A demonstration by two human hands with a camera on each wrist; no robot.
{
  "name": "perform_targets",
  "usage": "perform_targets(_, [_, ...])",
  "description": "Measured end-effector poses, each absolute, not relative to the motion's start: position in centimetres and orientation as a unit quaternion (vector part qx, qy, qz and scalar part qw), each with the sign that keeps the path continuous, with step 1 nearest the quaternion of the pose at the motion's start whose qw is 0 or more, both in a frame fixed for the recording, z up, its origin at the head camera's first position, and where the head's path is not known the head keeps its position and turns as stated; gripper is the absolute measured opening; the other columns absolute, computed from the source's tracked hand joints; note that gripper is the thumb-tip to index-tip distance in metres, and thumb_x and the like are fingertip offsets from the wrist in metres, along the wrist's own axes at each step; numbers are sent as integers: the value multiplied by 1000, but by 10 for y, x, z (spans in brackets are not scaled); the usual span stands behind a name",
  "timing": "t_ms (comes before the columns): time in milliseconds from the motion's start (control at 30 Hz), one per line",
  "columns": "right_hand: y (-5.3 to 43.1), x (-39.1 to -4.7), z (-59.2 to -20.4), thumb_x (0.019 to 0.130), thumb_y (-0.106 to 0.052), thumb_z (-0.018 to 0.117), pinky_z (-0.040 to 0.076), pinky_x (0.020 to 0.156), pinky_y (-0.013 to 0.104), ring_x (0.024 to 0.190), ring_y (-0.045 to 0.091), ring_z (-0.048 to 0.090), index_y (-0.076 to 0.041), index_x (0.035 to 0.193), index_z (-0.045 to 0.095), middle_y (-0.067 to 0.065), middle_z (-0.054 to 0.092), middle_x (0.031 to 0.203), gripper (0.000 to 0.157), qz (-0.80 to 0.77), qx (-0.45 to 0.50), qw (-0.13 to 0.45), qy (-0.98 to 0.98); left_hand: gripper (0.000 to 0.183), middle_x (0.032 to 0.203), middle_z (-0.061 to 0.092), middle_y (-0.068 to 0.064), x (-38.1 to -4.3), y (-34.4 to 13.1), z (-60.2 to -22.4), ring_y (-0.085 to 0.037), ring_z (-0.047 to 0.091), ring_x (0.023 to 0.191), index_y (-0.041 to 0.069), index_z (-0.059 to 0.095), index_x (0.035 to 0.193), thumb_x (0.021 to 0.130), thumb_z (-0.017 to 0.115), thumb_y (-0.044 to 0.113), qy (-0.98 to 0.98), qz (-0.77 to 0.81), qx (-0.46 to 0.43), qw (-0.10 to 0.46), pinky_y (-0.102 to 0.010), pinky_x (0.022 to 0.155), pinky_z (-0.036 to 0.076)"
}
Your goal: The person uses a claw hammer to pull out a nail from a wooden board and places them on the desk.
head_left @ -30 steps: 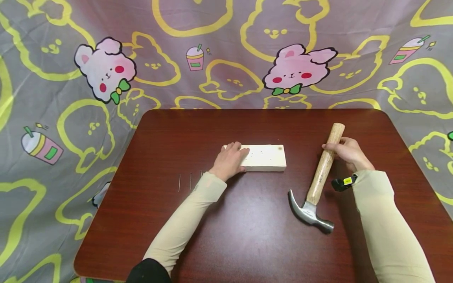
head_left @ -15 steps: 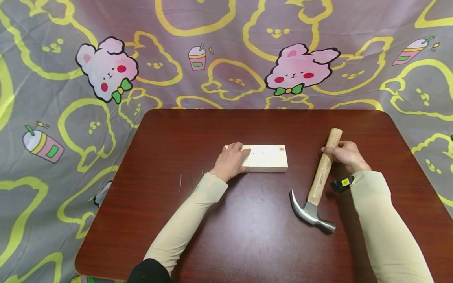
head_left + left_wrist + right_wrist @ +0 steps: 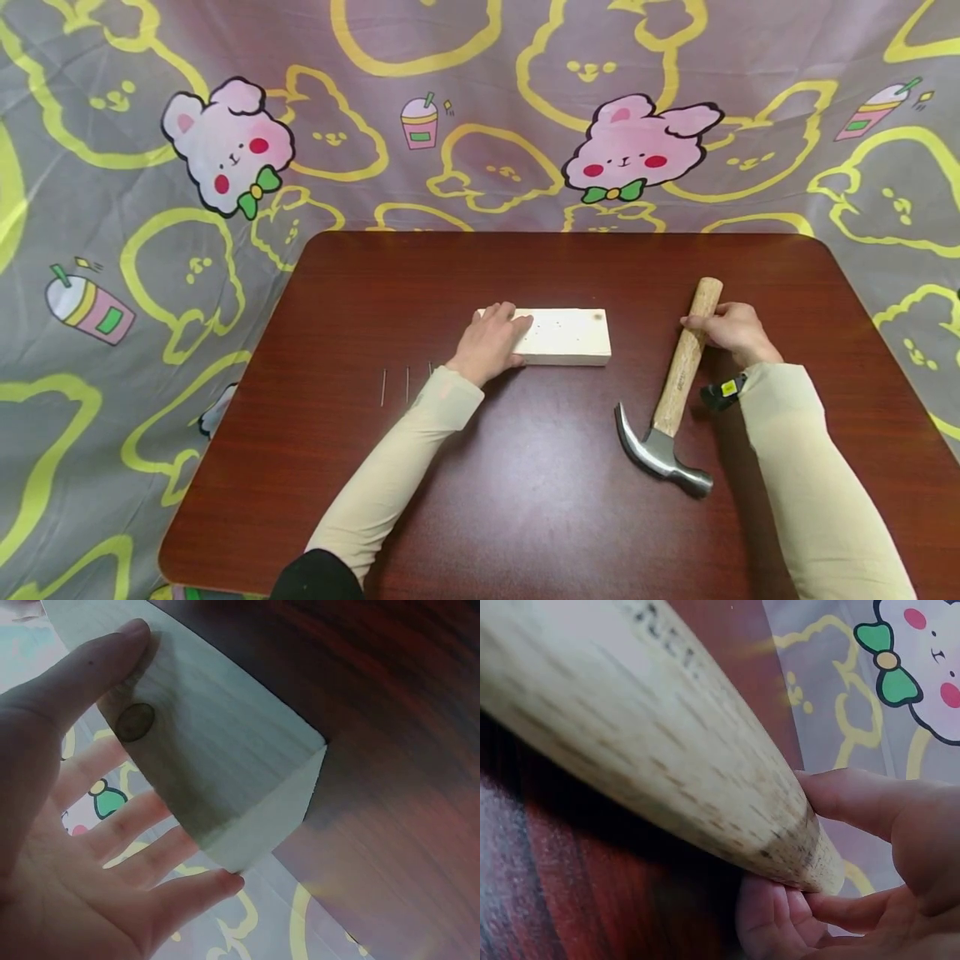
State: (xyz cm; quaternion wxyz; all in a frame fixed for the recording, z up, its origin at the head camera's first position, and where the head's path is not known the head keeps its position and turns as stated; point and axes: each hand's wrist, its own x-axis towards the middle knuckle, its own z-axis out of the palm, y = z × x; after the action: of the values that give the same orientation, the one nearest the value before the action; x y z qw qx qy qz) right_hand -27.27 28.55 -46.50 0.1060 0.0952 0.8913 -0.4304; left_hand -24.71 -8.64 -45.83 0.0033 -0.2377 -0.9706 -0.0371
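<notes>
A pale wooden block (image 3: 566, 337) lies flat near the middle of the brown table, with several small dark marks or holes on top. My left hand (image 3: 486, 343) holds its left end. In the left wrist view the thumb (image 3: 112, 660) lies on the face with a dark knot and the fingers reach along another side. To the right, a claw hammer (image 3: 678, 375) has its steel head toward me and its wooden handle pointing away. My right hand (image 3: 738, 329) grips the handle near its far end, with thumb and fingers on opposite sides in the right wrist view.
Several thin nails (image 3: 384, 387) lie in a row left of the block, some partly behind the left sleeve (image 3: 397, 467). The table (image 3: 525, 500) has rounded corners. Patterned cloth (image 3: 487, 108) hangs behind it and at both sides.
The far end of the hammer handle has shifted slightly toward me along with my right hand. My left hand and the block stay together in place, while the view shifts a little.
</notes>
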Motion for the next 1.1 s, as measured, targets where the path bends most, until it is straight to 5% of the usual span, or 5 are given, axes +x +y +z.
perform_targets(267, [287, -266, -467, 87, -36, 67, 48, 63, 23, 72, 11, 54, 10, 114, 54, -1, 56, 80, 55, -403, 119, 100, 902, 64, 128, 54, -9, -247, -83, -459, -32, 50, 124, 22, 55, 134, 77, 80, 36, -968, -43, -246, 4, -54, 103, 44])
perform_targets(567, [287, -262, -467, 89, -33, 66, 52, 62, 23, 68, 5, 54, 10, 111, 55, 4, 56, 86, 50, -413, 123, 99, 897, 66, 132, 52, -9, -248, -81, -459, -34, 48, 129, 22, 54, 136, 77, 79, 37, -968, -45, -247, -2, -55, 104, 42])
perform_targets(800, [290, -261, -466, 93, -35, 58, 52, 64, 15, 76, 0, 53, 19, 138, 28, 26, 46, 122, 76, -439, 129, 109, 883, 69, 141, 47, -10, -252, -85, -462, -36, 40, 138, 22, 49, 142, 80, 77, 36, -968, -61, -244, -23, -57, 109, 36])
perform_targets(933, [285, -258, -463, 95, -34, 52, 52, 75, 30, 91, 23, 60, 17, 138, 30, 30, 47, 125, 70, -391, 102, 84, 911, 78, 151, 39, -13, -253, -99, -456, -38, 33, 142, 21, 40, 148, 82, 74, 43, -960, -74, -261, -70, -56, 113, 30])
perform_targets(1100, [277, -252, -443, 95, -30, 53, 41, 91, 57, 115, 50, 45, 17, 135, 35, 38, 42, 129, 64, -321, 26, 12, 947, 81, 160, 23, -13, -251, -127, -435, -36, 22, 147, 26, 24, 154, 88, 60, 55, -951, -74, -274, -120, -56, 117, 22])
